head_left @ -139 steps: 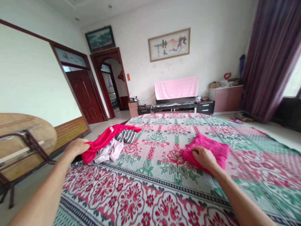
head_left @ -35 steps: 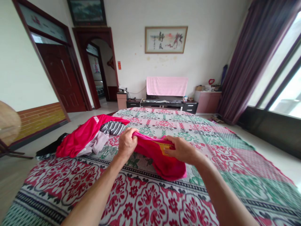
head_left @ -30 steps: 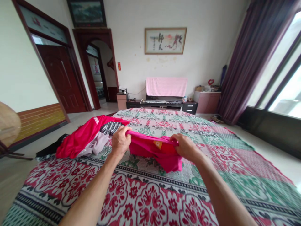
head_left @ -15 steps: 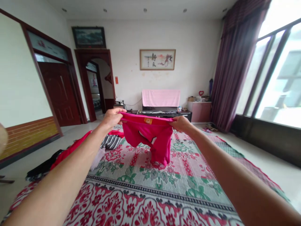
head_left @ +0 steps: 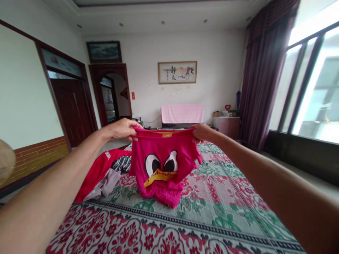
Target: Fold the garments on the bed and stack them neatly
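Observation:
Bright pink pants [head_left: 164,150] hang in front of me, stretched by the waistband between both hands. A cartoon face with big white eyes and a yellow beak faces me, and a small yellow label sits at the waistband. My left hand [head_left: 124,129] is closed on the waistband's left end. At the right end, my right hand [head_left: 202,133] pinches the same band. The lower part of the pants is bunched and hangs over the patterned blanket [head_left: 212,197]; whether it touches cannot be made out.
To the left on the blanket lie a red garment [head_left: 99,165], a black-and-white patterned cloth [head_left: 122,163] and a greyish-lilac cloth [head_left: 109,182]. Across the room, a pink cloth [head_left: 182,113] covers a screen beside a cabinet [head_left: 226,127]. A purple curtain [head_left: 259,77] hangs at the window.
The pants have swung and unfurled, so the cartoon face now shows fully and they hang lower toward me. Both hands keep their hold on the waistband. My view has tilted up slightly.

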Tool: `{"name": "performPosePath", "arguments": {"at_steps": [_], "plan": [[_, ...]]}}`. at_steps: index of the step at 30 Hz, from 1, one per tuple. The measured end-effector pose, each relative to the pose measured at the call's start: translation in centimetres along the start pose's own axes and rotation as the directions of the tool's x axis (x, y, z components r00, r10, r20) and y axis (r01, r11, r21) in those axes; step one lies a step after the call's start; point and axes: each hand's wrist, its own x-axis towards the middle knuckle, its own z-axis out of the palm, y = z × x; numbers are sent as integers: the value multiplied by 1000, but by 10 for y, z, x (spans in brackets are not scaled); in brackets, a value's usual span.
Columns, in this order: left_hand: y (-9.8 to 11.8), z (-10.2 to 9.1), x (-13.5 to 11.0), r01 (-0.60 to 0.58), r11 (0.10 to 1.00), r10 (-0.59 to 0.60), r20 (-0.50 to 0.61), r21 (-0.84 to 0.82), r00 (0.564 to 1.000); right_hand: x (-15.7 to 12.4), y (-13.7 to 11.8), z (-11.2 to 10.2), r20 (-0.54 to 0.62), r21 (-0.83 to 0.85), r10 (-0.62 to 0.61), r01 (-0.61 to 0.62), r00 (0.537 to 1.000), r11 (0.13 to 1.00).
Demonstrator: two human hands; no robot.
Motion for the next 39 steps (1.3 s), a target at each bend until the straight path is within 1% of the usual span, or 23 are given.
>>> {"name": "performPosePath", "arguments": {"at_steps": [2, 3, 4, 6, 9, 11, 12, 14, 15, 16, 17, 19, 20, 21, 23, 25, 27, 29, 32, 35, 37, 38, 39], "plan": [[8, -14, 4, -129, 990, 121, -137, -48, 983, 9, -15, -10, -50, 221, 127, -113, 991, 969], [12, -20, 6, -189, 981, 178, -208, -33, 962, 13, -23, -16, -83, 294, 139, -109, 987, 950], [16, -25, 8, -238, 971, 234, -266, 17, 935, 17, -31, -23, -127, 347, 127, -76, 984, 935], [23, -34, 10, -291, 932, 350, -326, 216, 878, 22, -43, -35, -206, 364, 10, 67, 978, 929], [30, -40, 8, -218, 801, 478, -375, 558, 794, 20, -50, -46, -258, 198, -196, 250, 946, 948], [33, -41, 5, -118, 750, 517, -467, 650, 717, 14, -50, -47, -264, -7, -325, 334, 908, 942], [35, -42, 4, -72, 756, 525, -538, 650, 659, 10, -49, -46, -268, -112, -387, 371, 882, 922], [38, -41, 2, -24, 800, 522, -676, 600, 520, 5, -48, -41, -269, -279, -494, 424, 827, 862], [39, -40, 2, -29, 836, 494, -726, 549, 478, 3, -47, -38, -267, -331, -523, 433, 809, 838], [40, -39, 2, -47, 872, 448, -756, 487, 478, 2, -46, -35, -256, -361, -531, 430, 808, 827], [41, -38, 3, -69, 903, 397, -760, 425, 515, 2, -44, -32, -231, -375, -519, 417, 823, 828], [42, -35, 5, -92, 960, 258, -702, 266, 664, 3, -41, -27, -194, -362, -440, 353, 877, 863], [42, -34, 6, -86, 981, 180, -664, 172, 726, 4, -39, -25, -196, -332, -387, 310, 901, 891], [42, -32, 6, -82, 993, 119, -633, 86, 765, 4, -39, -23, -207, -282, -337, 274, 919, 920], [41, -29, 6, -96, 994, 49, -574, -52, 817, 4, -41, -19, -227, -113, -264, 243, 938, 963], [42, -24, 3, -138, 984, 68, -488, -109, 870, -1, -48, -15, -186, 97, -238, 259, 953, 961], [46, -14, -3, -170, 976, 116, -338, -134, 934, -9, -60, -10, -116, 259, -264, 286, 958, 923], [52, 1, -11, -169, 974, 136, -203, -151, 970, -18, -73, -4, -57, 348, -332, 330, 942, 877], [58, 30, -21, -120, 985, 113, -60, -123, 992, -31, -89, 5, -21, 417, -441, 409, 897, 812], [55, 57, -17, -42, 996, 48, 75, -78, 996, -38, -90, 10, -59, 458, -435, 411, 899, 788], [49, 64, -4, 29, 998, -25, 73, -61, 997, -39, -79, 11, -104, 497, -346, 350, 933, 794], [46, 63, 5, 54, 996, -54, 6, -71, 999, -38, -68, 12, -125, 520, -277, 300, 953, 800], [44, 58, 13, 57, 994, -67, -107, -99, 992, -37, -56, 13, -137, 539, -192, 236, 972, 809]]}}
